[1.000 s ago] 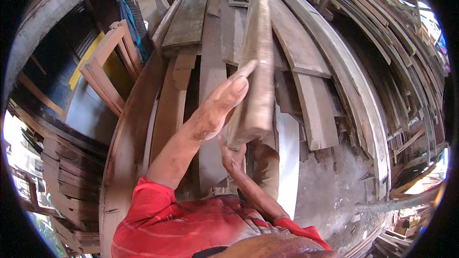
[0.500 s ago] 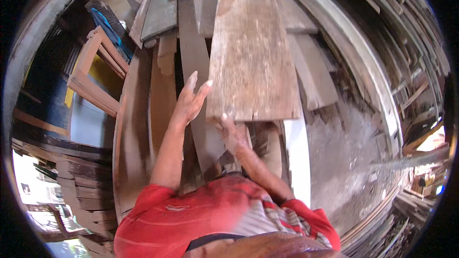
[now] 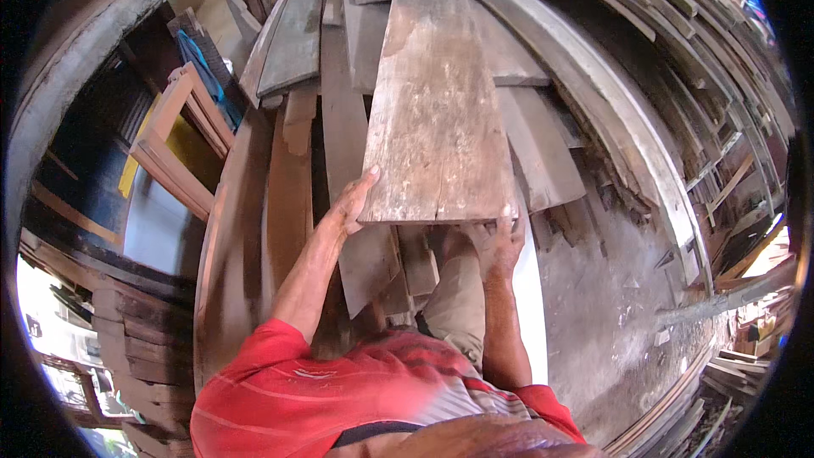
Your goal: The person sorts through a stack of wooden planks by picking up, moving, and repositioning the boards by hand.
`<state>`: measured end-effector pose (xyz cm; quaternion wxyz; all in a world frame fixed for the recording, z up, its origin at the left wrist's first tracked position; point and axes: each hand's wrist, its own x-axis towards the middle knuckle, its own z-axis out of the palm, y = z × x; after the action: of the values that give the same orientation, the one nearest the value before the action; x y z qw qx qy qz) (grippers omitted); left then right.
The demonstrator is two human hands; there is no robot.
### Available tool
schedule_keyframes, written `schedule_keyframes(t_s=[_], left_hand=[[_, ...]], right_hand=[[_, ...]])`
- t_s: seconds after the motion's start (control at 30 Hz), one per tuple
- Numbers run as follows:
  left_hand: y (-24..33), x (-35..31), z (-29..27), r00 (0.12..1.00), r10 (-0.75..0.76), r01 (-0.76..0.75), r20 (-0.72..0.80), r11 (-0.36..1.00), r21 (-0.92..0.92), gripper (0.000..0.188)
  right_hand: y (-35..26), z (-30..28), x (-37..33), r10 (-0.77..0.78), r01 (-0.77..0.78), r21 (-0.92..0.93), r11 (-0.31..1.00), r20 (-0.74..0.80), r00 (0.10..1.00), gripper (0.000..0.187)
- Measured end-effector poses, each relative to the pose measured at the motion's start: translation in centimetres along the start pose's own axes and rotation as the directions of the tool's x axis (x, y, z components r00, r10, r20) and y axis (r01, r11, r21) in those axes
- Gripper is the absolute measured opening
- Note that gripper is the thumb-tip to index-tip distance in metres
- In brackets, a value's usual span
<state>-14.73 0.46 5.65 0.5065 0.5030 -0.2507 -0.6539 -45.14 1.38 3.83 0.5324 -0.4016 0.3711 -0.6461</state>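
Note:
A long, wide, weathered wooden plank [image 3: 441,119] stretches away from me, its near end raised over the other boards. My left hand [image 3: 353,202] grips the plank's left near corner, thumb along the side edge and fingers partly hidden beneath. At the right near corner my right hand [image 3: 504,242] holds the end from below, with a fingertip over the top edge. A crack runs in from the near end between my hands.
Several grey boards [image 3: 292,42] lie under and beside the plank. On the left leans a reddish wooden frame [image 3: 174,140]. A long pale beam [image 3: 610,93] curves along the right, past a dusty concrete floor [image 3: 602,288]. Stacked timber [image 3: 678,42] fills the far right.
My right hand has moved from the middle of the plank's near end to its right corner. My left hand has closed on the left corner; before, its fingers were spread beside the edge.

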Motion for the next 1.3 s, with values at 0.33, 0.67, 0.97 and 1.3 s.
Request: schedule_keyframes(t_s=[0.33,0.67,0.97,1.3], left_hand=[[-4.7,-9.3,2.9,0.995,0.062,-0.037,0.077,0.957,-0.288,0.058],[-6.7,-11.7,3.0,0.982,0.172,-0.134,0.075,0.922,-0.363,0.053],[-0.5,-14.8,4.6,0.929,0.364,-0.323,0.067,0.884,-0.337,0.067],[14.5,1.2,6.8,0.864,0.471,-0.478,-0.177,0.659,-0.58,0.076]], right_hand=[[-2.5,-2.9,-3.4,-0.426,0.293,-0.519,0.803,-0.156,0.891,0.055],[-3.8,-0.3,-1.4,-0.181,0.287,0.343,0.894,-0.308,0.934,0.073],[-12.0,5.7,-0.1,-0.283,0.375,0.266,0.888,-0.327,0.902,0.066],[-13.7,13.8,22.0,-0.504,0.506,-0.03,0.862,-0.165,0.848,0.055]])
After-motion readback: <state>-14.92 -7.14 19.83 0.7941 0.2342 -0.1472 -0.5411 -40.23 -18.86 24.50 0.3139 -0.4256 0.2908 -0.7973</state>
